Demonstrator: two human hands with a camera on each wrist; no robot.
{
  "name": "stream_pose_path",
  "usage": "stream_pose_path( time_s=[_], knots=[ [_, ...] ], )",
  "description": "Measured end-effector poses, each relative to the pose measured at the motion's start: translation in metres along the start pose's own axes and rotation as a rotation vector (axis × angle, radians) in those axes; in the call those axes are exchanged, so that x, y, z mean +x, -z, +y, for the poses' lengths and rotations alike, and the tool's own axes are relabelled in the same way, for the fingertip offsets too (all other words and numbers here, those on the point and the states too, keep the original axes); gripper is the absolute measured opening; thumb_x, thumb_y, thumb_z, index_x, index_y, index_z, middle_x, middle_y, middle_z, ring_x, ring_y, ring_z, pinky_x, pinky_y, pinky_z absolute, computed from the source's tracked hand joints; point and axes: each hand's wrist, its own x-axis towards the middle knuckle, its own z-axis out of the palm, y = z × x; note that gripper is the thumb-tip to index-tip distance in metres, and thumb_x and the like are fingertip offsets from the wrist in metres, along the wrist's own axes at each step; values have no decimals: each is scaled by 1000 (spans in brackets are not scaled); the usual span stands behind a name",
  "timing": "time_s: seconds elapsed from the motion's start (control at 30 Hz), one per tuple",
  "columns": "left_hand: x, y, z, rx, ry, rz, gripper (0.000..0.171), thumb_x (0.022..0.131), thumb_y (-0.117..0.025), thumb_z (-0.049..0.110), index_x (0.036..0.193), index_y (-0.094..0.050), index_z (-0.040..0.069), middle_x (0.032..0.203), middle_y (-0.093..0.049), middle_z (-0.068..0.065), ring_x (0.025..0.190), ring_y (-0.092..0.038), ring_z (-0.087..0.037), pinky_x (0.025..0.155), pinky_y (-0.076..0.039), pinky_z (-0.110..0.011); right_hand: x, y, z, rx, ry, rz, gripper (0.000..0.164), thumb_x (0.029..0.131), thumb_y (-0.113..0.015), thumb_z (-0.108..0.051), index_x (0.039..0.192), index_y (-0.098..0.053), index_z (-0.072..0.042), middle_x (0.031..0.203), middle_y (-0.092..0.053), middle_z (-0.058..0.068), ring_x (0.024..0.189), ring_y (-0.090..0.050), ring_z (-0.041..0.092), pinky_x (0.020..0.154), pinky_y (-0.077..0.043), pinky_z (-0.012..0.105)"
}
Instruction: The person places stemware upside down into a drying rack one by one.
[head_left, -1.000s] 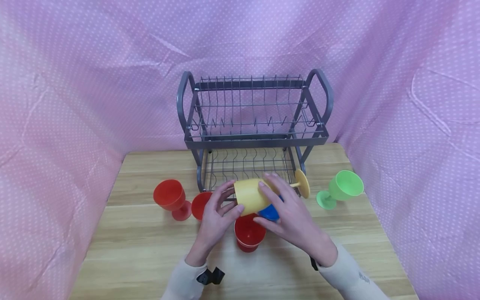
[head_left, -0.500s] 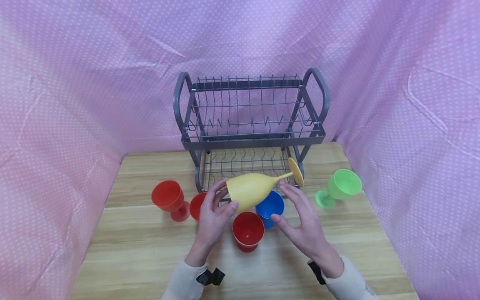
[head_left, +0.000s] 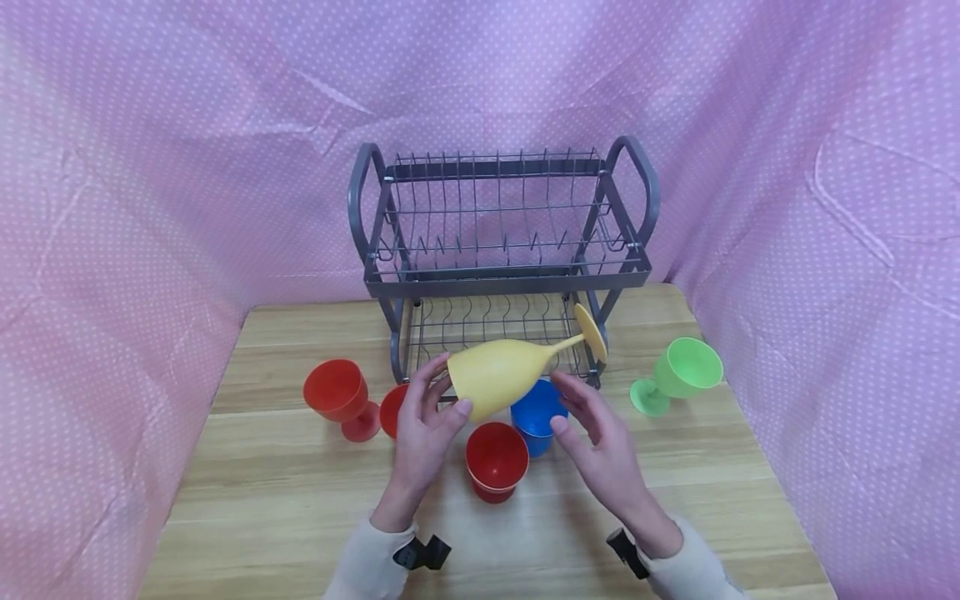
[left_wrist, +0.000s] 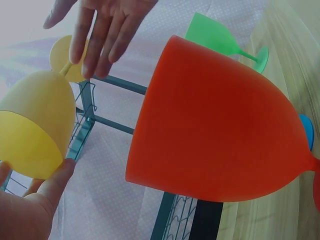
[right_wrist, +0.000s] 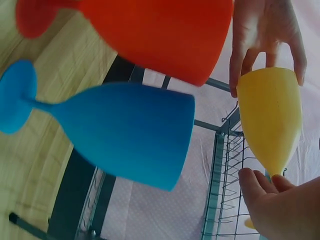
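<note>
Tipped on its side above the table, a yellow plastic goblet (head_left: 498, 375) has its mouth to the left and its foot up to the right. My left hand (head_left: 423, 442) grips it at the rim, thumb on the near side and fingers on the far side. Beside the stem, my right hand (head_left: 606, 450) has loosely bent fingers around nothing. In the right wrist view its fingertips (right_wrist: 247, 182) overlap the lower bowl and stem. Below the yellow goblet stand a red goblet (head_left: 497, 458) and a blue goblet (head_left: 537, 412). My left hand partly hides another red goblet (head_left: 392, 408).
A grey two-tier dish rack (head_left: 510, 285) stands at the back of the wooden table (head_left: 277, 500). One more red goblet (head_left: 337, 392) is upright at the left, and a green goblet (head_left: 688, 368) at the right. Pink dotted cloth (head_left: 225, 167) surrounds the table.
My right hand has come off the yellow goblet's bowl and moved back to the right. The goblet, still in my left hand, has shifted slightly left, its foot swinging up and away.
</note>
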Motion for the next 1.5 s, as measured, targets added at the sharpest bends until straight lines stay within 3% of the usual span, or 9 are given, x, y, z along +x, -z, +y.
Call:
stream_pose_path(
  time_s=[0.2,0.43,0.73,1.23,1.37,1.5],
  knots=[
    [-1,-3,2,-18,-7,11,74,88,-75,3,152,-40,11,150,-46,-7,138,-48,-32,94,-58,-40,7,-5,-3,150,-120,-19,51,106,-57,-13,155,-43,-9,157,-48,7,143,-49,25,108,-45,23],
    [-2,-6,2,-45,-12,14,75,88,-74,3,153,-38,11,151,-46,-7,139,-47,-32,95,-58,-41,18,-12,-7,266,-203,-3,52,108,-51,-18,157,-39,-4,155,-50,12,137,-55,27,106,-48,26],
    [-2,-10,4,-55,-17,10,74,88,-74,3,152,-38,10,151,-46,-8,140,-46,-33,96,-57,-41,31,-22,-11,489,-224,2,53,109,-49,-19,157,-35,0,155,-47,16,138,-53,23,108,-48,31],
    [-5,-15,1,-79,-46,-37,76,90,-73,4,155,-34,10,154,-43,-9,142,-43,-35,99,-55,-41,34,-26,-15,563,-258,36,54,108,-52,-16,156,-34,-1,151,-50,16,135,-56,22,109,-47,31],
    [-2,-14,2,26,-110,-83,75,94,-71,12,159,-33,15,160,-38,-3,147,-39,-29,104,-52,-41,34,-21,-16,541,-238,57,54,108,-52,-16,157,-33,-2,152,-49,16,135,-55,23,108,-47,31],
    [4,-8,4,302,-287,-61,73,96,-67,23,161,-34,17,164,-36,1,150,-35,-23,110,-47,-45,34,-15,-17,527,-216,88,57,108,-52,-14,159,-31,-2,154,-47,15,137,-52,23,109,-47,30]
  ],
)
